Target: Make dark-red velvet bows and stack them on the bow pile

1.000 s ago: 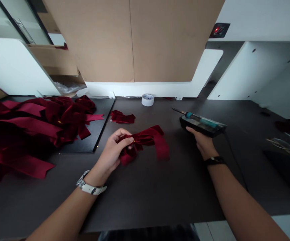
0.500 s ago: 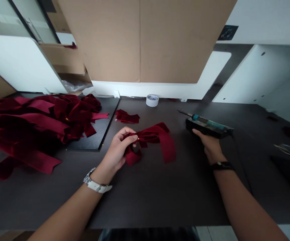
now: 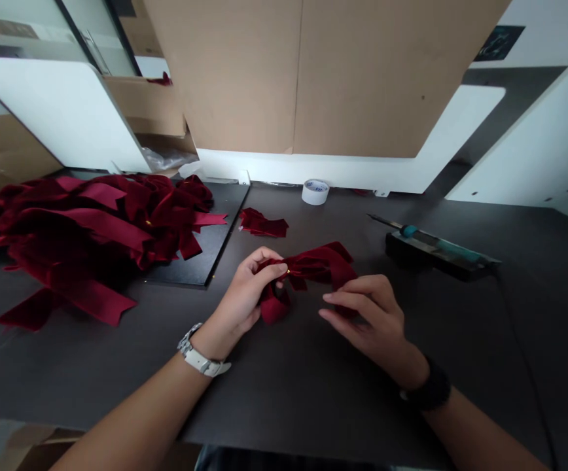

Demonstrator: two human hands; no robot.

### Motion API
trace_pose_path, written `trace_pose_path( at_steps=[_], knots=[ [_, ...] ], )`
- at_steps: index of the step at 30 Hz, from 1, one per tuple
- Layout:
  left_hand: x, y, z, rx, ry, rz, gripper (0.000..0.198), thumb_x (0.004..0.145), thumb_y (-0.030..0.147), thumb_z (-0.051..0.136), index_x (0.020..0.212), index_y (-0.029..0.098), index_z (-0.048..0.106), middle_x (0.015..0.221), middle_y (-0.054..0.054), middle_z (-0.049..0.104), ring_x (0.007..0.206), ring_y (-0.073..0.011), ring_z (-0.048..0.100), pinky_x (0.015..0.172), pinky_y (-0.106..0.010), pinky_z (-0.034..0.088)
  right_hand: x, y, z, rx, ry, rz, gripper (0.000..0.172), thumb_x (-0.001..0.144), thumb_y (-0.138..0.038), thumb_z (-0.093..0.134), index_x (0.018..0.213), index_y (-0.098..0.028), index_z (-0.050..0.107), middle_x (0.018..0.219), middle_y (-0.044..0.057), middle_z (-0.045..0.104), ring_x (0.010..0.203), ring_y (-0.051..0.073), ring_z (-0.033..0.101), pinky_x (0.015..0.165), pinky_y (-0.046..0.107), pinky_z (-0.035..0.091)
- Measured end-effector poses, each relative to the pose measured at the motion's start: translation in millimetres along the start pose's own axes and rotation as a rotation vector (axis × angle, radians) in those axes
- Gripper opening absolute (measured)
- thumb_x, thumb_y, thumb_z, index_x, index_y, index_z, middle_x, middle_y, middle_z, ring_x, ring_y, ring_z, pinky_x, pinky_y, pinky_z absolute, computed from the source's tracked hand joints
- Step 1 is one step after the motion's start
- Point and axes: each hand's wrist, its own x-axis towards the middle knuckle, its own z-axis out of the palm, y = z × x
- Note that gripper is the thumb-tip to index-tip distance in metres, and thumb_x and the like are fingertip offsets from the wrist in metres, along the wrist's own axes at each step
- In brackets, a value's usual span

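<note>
My left hand (image 3: pixel 247 294) is shut on the gathered middle of a dark red velvet ribbon bow (image 3: pixel 308 269), which has a small gold glint at its centre. One tail of the bow hangs down below that hand. My right hand (image 3: pixel 370 320) is at the bow's right side, its fingers curved and apart, close to the other tail. Part of that tail is hidden behind the hand. A soldering iron (image 3: pixel 441 242) with a teal grip lies on a black holder (image 3: pixel 434 256), to the upper right of my right hand.
A large heap of red velvet bows (image 3: pixel 92 222) lies at the left, partly on a black board (image 3: pixel 200 261). Red velvet scraps (image 3: pixel 263 224) and a white tape roll (image 3: pixel 315 191) sit towards the back. Cardboard and white panels stand behind the dark table (image 3: pixel 288 399).
My right hand has left the soldering iron holder and moved to the bow. The left hand still grips the bow. The view has shifted slightly.
</note>
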Motion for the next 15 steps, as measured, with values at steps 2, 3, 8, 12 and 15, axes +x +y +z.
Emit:
trace_pose_path(
  at_steps=[2, 3, 8, 12, 15],
  knots=[
    [-1.0, -2.2, 2.1, 0.017, -0.028, -0.022, 0.022, 0.063, 0.021, 0.073, 0.073, 0.016, 0.055, 0.058, 0.007, 0.055, 0.049, -0.0040, 0.047, 0.047, -0.014, 0.039, 1.5, -2.4, -0.1, -0.033, -0.002, -0.010, 0.018, 0.080, -0.015, 0.072, 0.094, -0.021, 0.062, 0.081, 0.001, 0.062, 0.075, 0.014, 0.056, 0.073, 0.030, 0.045],
    [-1.6, -3.3, 3.3, 0.026, -0.039, -0.033, 0.022, 0.063, 0.022, 0.074, 0.073, 0.016, 0.055, 0.058, 0.007, 0.055, 0.049, -0.0040, 0.048, 0.047, -0.014, 0.038, 1.3, -2.7, 0.5, -0.046, 0.009, -0.004, 0.018, 0.080, -0.015, 0.073, 0.093, -0.021, 0.063, 0.080, 0.001, 0.063, 0.075, 0.014, 0.055, 0.074, 0.030, 0.045],
    [-4.9, -8.7, 8.1, 0.062, -0.068, -0.069, 0.022, 0.064, 0.022, 0.073, 0.073, 0.016, 0.054, 0.058, 0.006, 0.055, 0.050, -0.0041, 0.048, 0.048, -0.014, 0.037, -2.5, -3.5, 3.9, -0.059, 0.023, 0.011, 0.019, 0.078, -0.016, 0.075, 0.092, -0.022, 0.064, 0.079, 0.000, 0.065, 0.077, 0.014, 0.054, 0.076, 0.031, 0.044],
    [-5.9, -12.1, 9.1, 0.104, -0.082, -0.065, 0.021, 0.066, 0.023, 0.072, 0.073, 0.016, 0.054, 0.059, 0.006, 0.055, 0.050, -0.0043, 0.047, 0.049, -0.015, 0.037, -3.1, -4.0, 4.7, -0.048, 0.008, 0.012, 0.015, 0.080, -0.014, 0.072, 0.089, -0.023, 0.063, 0.077, -0.002, 0.066, 0.075, 0.014, 0.053, 0.077, 0.031, 0.042],
    [-4.4, -14.5, 8.2, 0.207, -0.114, -0.005, 0.019, 0.069, 0.024, 0.070, 0.075, 0.016, 0.054, 0.056, 0.006, 0.054, 0.050, -0.0057, 0.048, 0.049, -0.017, 0.037, -2.0, -3.8, 4.4, -0.065, -0.019, 0.012, 0.011, 0.083, -0.013, 0.069, 0.087, -0.022, 0.062, 0.079, -0.002, 0.066, 0.077, 0.015, 0.053, 0.078, 0.032, 0.039]
  ],
)
